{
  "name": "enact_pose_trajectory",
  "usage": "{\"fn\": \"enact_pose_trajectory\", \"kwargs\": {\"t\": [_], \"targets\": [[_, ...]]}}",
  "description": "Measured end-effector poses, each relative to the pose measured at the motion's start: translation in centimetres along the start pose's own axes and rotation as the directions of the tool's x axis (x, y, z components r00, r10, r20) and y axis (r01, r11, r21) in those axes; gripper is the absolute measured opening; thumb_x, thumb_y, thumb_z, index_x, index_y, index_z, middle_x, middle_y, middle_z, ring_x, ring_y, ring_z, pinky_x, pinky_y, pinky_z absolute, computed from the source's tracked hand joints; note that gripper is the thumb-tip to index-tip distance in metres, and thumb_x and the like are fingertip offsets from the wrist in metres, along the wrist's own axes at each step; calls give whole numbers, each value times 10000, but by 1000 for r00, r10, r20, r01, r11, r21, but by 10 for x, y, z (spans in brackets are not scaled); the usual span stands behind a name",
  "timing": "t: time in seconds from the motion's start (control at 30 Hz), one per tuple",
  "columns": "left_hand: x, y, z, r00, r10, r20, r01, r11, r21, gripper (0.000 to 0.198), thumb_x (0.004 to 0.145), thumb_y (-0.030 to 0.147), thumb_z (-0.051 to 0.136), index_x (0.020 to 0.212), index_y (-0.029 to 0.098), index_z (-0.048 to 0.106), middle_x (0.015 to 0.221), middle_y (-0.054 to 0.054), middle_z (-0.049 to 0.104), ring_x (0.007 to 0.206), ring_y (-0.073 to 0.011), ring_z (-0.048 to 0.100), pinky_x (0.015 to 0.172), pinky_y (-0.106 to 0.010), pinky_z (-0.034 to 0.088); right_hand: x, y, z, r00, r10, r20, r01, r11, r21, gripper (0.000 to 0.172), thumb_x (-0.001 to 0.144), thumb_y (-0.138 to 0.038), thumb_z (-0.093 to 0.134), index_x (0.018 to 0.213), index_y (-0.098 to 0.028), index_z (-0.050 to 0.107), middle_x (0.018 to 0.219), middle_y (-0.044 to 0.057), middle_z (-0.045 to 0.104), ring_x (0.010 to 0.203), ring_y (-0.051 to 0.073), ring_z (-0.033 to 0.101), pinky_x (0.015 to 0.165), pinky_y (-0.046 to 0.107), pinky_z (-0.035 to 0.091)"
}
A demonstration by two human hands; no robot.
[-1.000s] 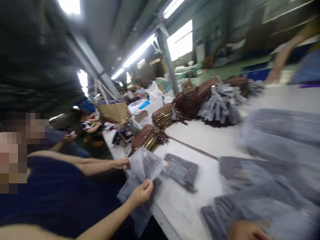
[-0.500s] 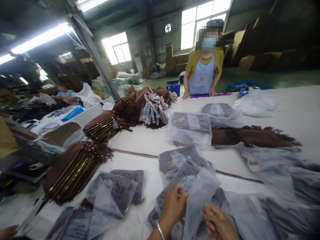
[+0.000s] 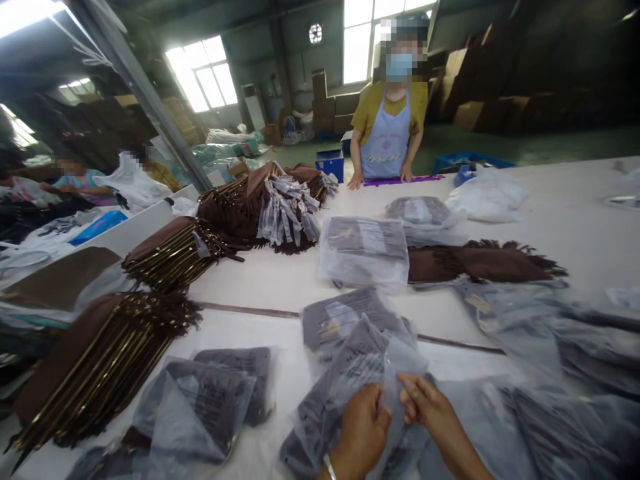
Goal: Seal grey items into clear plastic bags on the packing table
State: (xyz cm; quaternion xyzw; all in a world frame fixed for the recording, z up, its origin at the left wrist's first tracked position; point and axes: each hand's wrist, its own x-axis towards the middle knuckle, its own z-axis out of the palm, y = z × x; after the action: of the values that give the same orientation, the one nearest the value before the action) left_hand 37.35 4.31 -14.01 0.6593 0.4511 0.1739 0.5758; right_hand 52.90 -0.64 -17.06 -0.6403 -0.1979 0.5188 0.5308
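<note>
Evidently your left hand (image 3: pixel 364 427) pinched the bag (image 3: pixel 337 390), likely to steady it | your right hand (image 3: pixel 425 403) curled close beside, whether gripping film you couldn't tell | bag lay before you on the table (image 3: pixel 250 280), probably for easy reach

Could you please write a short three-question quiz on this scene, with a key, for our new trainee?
1. Which thing is at the left hand? (a) a bottle (b) a see-through bag (c) scissors
2. True or false: the right hand wears a bracelet.
3. Fill in: the stack at the picture's lower left is mainly ____, with gold-coloured edges.

Key: 1. b. 2. False; the bracelet is on the left hand's wrist. 3. Brown.
</note>
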Motion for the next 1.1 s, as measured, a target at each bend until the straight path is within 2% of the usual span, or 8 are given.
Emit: {"fn": "enact_pose_trajectory", "kwargs": {"t": [0.1, 0.2, 0.33, 0.5, 0.6, 0.7, 0.83, 1.1], "targets": [[-5, 0, 3, 996, 85, 10, -85, 987, 139, 365, 830, 205, 518, 1182, 182, 610, 1179, -89, 635, 1091, -248, 554, 988, -381, 390, 10, -1, 0, 999, -17, -29, 11, 981, -196, 481, 797, -599, 463, 1074, -209, 514, 564, -78, 459, 412, 146, 437, 413, 286, 396], [-10, -1, 7, 995, 100, 30, -104, 973, 206, 427, 863, 222, 483, 1281, 177, 555, 1275, -107, 591, 1180, -264, 513, 1052, -403, 354, 16, -9, 1, 997, -66, -31, 43, 876, -480, 414, 881, -570, 302, 1001, -236, 517, 620, -28, 551, 533, 195, 569, 487, 308, 422], [-14, -1, 12, 986, 154, 55, -164, 948, 274, 430, 859, 192, 459, 1280, 188, 548, 1229, -109, 605, 1139, -283, 521, 1028, -439, 364, 17, -27, 10, 984, -175, 22, 117, 553, -825, 395, 910, -602, 332, 935, -236, 480, 836, 59, 685, 847, 271, 666, 732, 361, 454], [-7, 4, 2, 971, 204, 126, -228, 948, 221, 217, 876, 206, 473, 1014, 199, 639, 996, -73, 655, 947, -239, 578, 863, -377, 438, 18, -42, 18, 993, -106, 55, 72, 162, -984, 216, 950, -405, 401, 992, -201, 455, 816, 91, 702, 829, 300, 686, 649, 339, 401], [13, 9, -6, 967, 254, 7, -250, 945, 211, 245, 933, 216, 401, 1023, 226, 630, 988, -48, 630, 951, -209, 564, 863, -352, 433, 19, -45, 18, 988, -116, 101, 103, 15, -995, 165, 968, -261, 326, 938, -210, 480, 793, 78, 706, 790, 270, 692, 591, 310, 341], [40, 16, -6, 955, 246, -167, -179, 924, 338, 255, 890, 188, 474, 1126, 210, 569, 1145, -73, 570, 1102, -240, 490, 988, -394, 368, 18, -47, 19, 975, -175, 135, 132, -29, -991, 184, 974, -249, 309, 923, -219, 483, 769, 58, 703, 741, 237, 686, 555, 293, 290], [66, 21, 2, 967, 153, -206, -47, 894, 445, 371, 805, 191, 590, 1168, 193, 513, 1313, -105, 470, 1242, -287, 374, 1074, -437, 267, 14, -51, 20, 959, -220, 176, 182, 9, -983, 192, 973, -267, 316, 868, -233, 474, 735, 23, 682, 706, 203, 658, 551, 286, 268], [85, 12, 10, 961, 71, -268, 52, 903, 427, 358, 745, 177, 589, 1084, 204, 478, 1135, -69, 508, 1110, -251, 428, 973, -372, 313, 9, -59, 20, 950, -227, 215, 241, 94, -966, 183, 947, -263, 343, 804, -239, 454, 720, -5, 637, 676, 184, 625, 585, 300, 265]]}}
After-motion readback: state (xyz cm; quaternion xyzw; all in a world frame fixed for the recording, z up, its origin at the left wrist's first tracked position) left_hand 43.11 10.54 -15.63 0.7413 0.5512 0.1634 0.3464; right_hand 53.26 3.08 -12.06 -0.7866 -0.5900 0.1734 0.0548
